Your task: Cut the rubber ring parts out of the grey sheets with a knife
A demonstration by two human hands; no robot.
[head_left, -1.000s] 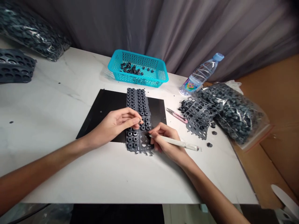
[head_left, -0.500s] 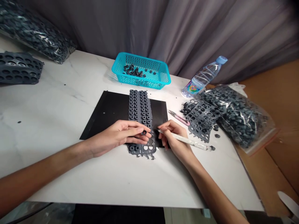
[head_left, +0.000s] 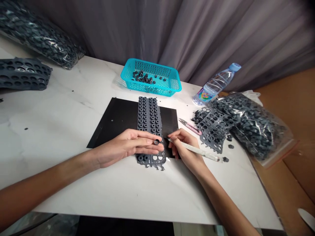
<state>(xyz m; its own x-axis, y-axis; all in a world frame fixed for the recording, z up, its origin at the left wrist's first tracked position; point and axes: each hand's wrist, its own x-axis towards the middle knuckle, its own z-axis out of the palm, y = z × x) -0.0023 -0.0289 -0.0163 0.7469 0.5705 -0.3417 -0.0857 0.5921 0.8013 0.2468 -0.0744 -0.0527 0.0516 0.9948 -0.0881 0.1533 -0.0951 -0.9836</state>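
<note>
My left hand [head_left: 133, 143] is over the lower part of a dark grey rubber sheet [head_left: 149, 113] moulded with rows of small rings. A small black rubber ring [head_left: 157, 142] rests on its nearly straight fingers, just past the thumb tip. To the right, my right hand [head_left: 184, 142] is closed around a slim white pen-shaped tool [head_left: 199, 150]. Its thin tip points left toward the ring, a short gap away. The sheet lies across a black mat [head_left: 108, 119]. Open holes show near the sheet's lower right, while my left hand covers part of it.
A blue basket [head_left: 152, 88] with small black pieces stands behind the mat. Pink-handled thread snips [head_left: 190, 127], a perforated rubber scrap [head_left: 213, 131], a water bottle [head_left: 216, 85] and a filled plastic bag [head_left: 256, 127] lie to the right. Another filled bag [head_left: 46, 39] and rubber sheet [head_left: 24, 73] are at left.
My left thumb has drawn back from the ring, and the fingers have straightened. The ring sits tilted, its opening facing up more. The whole view has shifted slightly.
</note>
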